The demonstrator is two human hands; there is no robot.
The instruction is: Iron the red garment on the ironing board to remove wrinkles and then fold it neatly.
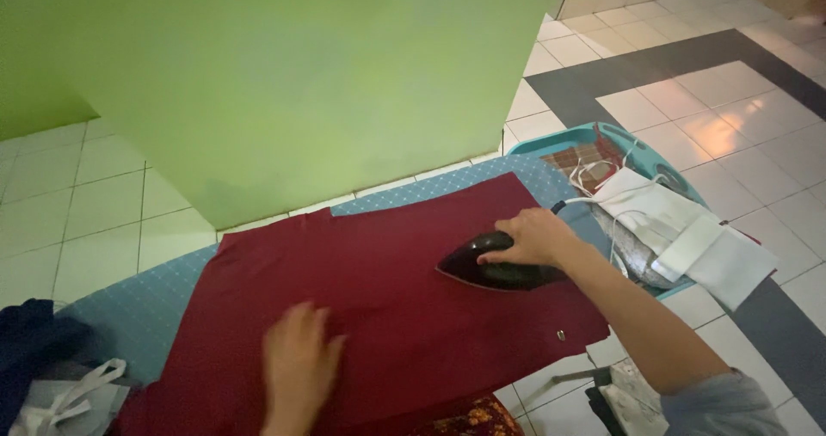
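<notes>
Gripping black iron (495, 264), right hand (535, 236) closed round handle; left hand (298, 363) flat, fingers spread, on maroon cloth (379, 298).

A matt dark red cloth (379, 298) is seen on a matt blue quilted cloth cover (138, 316), a glossy black plastic iron (495, 264) upon it, with smooth glossy floor tiles (714, 126), a smooth turquoise plastic basket (602, 135) and white fabric (688, 238) noted.

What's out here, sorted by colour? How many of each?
Dark red: 1, the garment under the left hand.
Black: 1, the iron gripped by the right hand.
Blue: 2, the ironing board and the basket.
White: 1, the folded cloth on the basket.
Total: 5.
</notes>
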